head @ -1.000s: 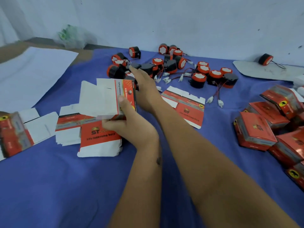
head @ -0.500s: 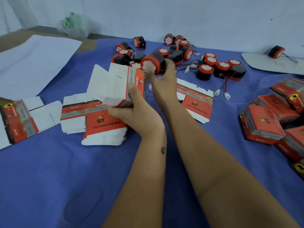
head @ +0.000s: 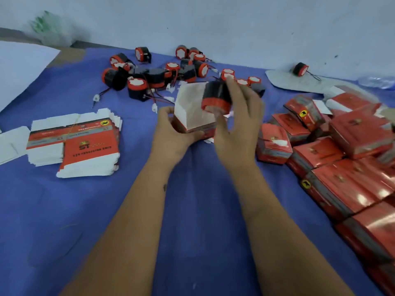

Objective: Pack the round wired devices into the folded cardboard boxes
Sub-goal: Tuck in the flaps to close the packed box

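My left hand (head: 171,133) grips a folded red-and-white cardboard box (head: 192,110) whose white flap stands up. My right hand (head: 239,124) holds a round black-and-red wired device (head: 215,97) right beside the box's open top, red rim pointing down. A heap of several more round devices (head: 149,75) with red and black wires lies on the blue cloth behind the hands. To the left lies a stack of flat unfolded boxes (head: 85,144).
Several closed red boxes (head: 342,150) are piled along the right side. One lone device (head: 300,69) sits on a grey sheet (head: 284,80) at the far right by the wall. White paper (head: 19,67) covers the far left. A green-printed plastic bag (head: 51,28) lies at the wall.
My right hand lifted a device out of the heap and brought it down to the box. My left hand carried the box rightward, away from the flat stack. The view shifted right.
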Motion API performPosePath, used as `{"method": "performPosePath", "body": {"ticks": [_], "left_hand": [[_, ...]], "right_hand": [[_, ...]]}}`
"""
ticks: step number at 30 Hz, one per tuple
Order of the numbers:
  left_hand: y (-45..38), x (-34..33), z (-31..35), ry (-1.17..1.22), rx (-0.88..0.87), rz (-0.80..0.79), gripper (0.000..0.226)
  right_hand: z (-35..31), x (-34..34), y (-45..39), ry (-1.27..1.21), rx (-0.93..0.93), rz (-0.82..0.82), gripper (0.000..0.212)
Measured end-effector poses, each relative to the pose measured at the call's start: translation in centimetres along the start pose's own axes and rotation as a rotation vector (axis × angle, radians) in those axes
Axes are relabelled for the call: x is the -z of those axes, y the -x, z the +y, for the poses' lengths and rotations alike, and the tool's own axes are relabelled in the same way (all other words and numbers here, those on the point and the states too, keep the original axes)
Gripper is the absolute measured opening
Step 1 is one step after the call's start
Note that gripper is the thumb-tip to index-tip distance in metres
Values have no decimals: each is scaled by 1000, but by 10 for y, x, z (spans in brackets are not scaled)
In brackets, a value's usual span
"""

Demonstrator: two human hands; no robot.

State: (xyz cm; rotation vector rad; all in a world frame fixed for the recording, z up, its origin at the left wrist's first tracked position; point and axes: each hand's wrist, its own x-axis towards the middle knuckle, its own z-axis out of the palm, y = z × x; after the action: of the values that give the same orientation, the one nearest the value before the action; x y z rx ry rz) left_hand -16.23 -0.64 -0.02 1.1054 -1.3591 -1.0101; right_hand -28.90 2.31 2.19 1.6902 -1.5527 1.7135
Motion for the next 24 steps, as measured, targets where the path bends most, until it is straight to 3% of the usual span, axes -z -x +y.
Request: {"method": "performPosePath", "body": {"ticks": [6,9,11,16,18,21,23,24], "left_hand": [[7,2,0,-54,-7,-179,65],[5,2,0,-78,0,-223,66],[3,3,-3,-98,0,-257,65],[1,4,-6,-115,-9,-327,65],[0,3,-6,-101,-7,-320,62],[1,0,-6,-137,-25,-264,49],[1,-1,-4,-176,-43,-164,42],[1,-1,-3,-189,-46,-105,42]], "right_hand": [[0,9,11,-147,29,-211,38],[-2,5,15,15,71,-367,36],[-3,4,13,107,25,-369,36],[1,4,12,297,107,-340,25],[1,4,10,304,97,-394,20],[0,0,15,376,82,-551,30],[-3,-3,19,365,91,-480,27],[-5,-4,21,338,93,-370,24]]}}
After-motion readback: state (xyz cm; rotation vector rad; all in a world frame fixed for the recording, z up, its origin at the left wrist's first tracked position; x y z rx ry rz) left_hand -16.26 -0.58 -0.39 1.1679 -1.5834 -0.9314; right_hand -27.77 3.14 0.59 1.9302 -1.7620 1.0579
